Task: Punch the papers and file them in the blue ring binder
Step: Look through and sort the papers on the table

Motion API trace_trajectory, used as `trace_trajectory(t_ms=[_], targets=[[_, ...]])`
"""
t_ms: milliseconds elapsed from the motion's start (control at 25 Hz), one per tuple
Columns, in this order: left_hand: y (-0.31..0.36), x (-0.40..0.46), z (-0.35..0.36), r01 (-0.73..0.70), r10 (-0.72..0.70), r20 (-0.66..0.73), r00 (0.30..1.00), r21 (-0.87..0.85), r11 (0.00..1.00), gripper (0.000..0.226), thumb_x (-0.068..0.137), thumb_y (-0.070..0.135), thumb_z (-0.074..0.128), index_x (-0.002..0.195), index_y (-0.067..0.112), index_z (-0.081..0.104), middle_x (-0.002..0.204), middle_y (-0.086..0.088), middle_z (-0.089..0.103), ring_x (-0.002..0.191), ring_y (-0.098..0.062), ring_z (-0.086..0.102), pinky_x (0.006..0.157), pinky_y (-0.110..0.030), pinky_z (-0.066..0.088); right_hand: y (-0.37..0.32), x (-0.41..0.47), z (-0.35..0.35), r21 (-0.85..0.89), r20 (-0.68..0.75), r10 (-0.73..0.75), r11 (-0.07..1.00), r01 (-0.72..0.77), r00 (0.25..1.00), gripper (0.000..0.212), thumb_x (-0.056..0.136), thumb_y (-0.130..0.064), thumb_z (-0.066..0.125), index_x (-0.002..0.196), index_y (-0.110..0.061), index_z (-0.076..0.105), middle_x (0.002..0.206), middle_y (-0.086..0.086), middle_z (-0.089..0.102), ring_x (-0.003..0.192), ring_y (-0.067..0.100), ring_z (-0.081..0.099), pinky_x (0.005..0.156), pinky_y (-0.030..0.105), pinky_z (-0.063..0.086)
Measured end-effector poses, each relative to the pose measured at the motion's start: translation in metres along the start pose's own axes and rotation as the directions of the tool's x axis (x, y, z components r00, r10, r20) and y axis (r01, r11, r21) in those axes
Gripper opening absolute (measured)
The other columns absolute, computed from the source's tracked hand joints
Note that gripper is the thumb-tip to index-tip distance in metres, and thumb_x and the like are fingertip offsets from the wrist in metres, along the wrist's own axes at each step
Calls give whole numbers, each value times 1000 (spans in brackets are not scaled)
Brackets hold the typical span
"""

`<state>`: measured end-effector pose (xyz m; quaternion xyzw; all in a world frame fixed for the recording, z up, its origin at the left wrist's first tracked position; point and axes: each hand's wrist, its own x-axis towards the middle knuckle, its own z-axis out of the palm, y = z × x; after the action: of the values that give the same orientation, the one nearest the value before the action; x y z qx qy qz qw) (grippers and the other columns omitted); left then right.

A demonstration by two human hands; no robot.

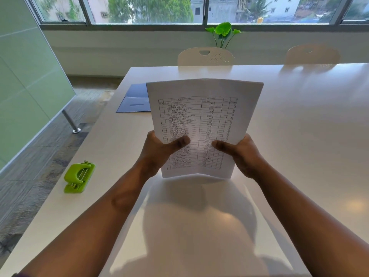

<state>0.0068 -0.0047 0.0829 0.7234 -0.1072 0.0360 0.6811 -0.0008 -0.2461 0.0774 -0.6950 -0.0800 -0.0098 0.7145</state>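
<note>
A stack of white papers (203, 116) printed with a table stands upright above the white table (299, 136), its lower edge near the tabletop. My left hand (159, 150) grips the stack's lower left side, thumb across the front. My right hand (242, 154) grips the lower right side the same way. The blue ring binder (133, 100) lies flat behind the papers to the left, partly hidden by them. A green hole punch (78, 177) sits near the table's left edge, apart from both hands.
Two white chairs (205, 56) (312, 54) stand at the table's far side. A green plant (223, 34) is by the window. A glass partition (26, 86) and its metal foot (71, 122) stand left of the table.
</note>
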Motion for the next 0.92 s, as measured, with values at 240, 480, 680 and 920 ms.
trace_trajectory(t_ms=[240, 480, 680, 920], targets=[[-6, -2, 2, -8, 8, 22, 1000, -12, 1000, 30, 86, 23, 79, 112, 34, 69, 107, 13, 76, 100, -11, 71, 77, -28, 61, 1, 1, -1, 10, -3, 7, 1000, -7, 1000, 31, 84, 0, 77, 105, -23, 73, 103, -3, 80, 97, 20, 76, 87, 40, 62], [-11, -5, 3, -12, 12, 52, 999, -13, 1000, 22, 94, 16, 70, 110, 30, 70, 103, 16, 76, 97, -7, 71, 77, -23, 58, 3, 1, -4, 56, -7, 35, 998, -34, 999, 30, 83, 0, 76, 102, -24, 74, 100, -3, 80, 94, 19, 77, 83, 37, 63], [-14, -2, 2, -40, 38, 79, 996, 22, 999, 25, 95, 17, 68, 112, 35, 70, 105, 18, 75, 100, -8, 70, 79, -26, 60, 4, -1, -5, 70, -10, 21, 997, -20, 1000, 31, 83, -1, 76, 102, -25, 74, 101, -3, 80, 95, 20, 76, 85, 39, 63], [-20, 1, 3, -54, 52, 63, 997, 22, 998, 28, 94, 12, 70, 114, 32, 71, 110, 10, 76, 105, -13, 71, 86, -33, 61, 7, 0, -4, 41, -4, 28, 999, -27, 1000, 30, 83, -1, 77, 99, -26, 76, 100, -3, 80, 95, 19, 76, 84, 38, 63]])
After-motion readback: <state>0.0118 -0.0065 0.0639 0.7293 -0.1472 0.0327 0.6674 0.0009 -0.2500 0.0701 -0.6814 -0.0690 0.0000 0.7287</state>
